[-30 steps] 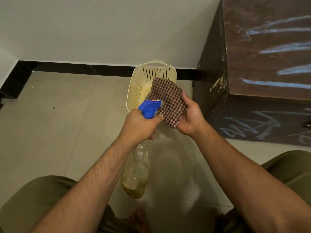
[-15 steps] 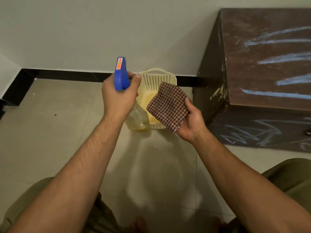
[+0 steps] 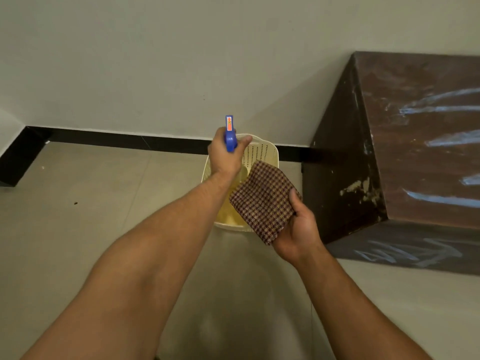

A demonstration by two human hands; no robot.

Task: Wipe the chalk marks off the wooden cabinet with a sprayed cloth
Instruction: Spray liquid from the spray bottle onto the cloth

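My right hand (image 3: pixel 298 229) holds a folded brown checked cloth (image 3: pixel 262 201) flat in front of me, thumb on its right edge. My left hand (image 3: pixel 226 154) grips a spray bottle by its blue trigger head (image 3: pixel 230 136), stretched out over a cream plastic basket (image 3: pixel 262 152) on the floor. The bottle's clear body is mostly hidden behind my wrist, inside the basket. The dark wooden cabinet (image 3: pixel 405 157) stands to the right, with pale blue chalk marks (image 3: pixel 441 107) streaked across its top and more scribbles (image 3: pixel 405 253) on its front.
Beige floor tiles (image 3: pixel 91 203) spread to the left and below. A pale wall with a black skirting board (image 3: pixel 117 139) runs behind the basket. The cabinet's left side has chipped patches (image 3: pixel 361 188).
My left hand has carried the spray bottle away from the cloth, up and forward, and now holds it over the basket. The right hand keeps the cloth in about the same place.
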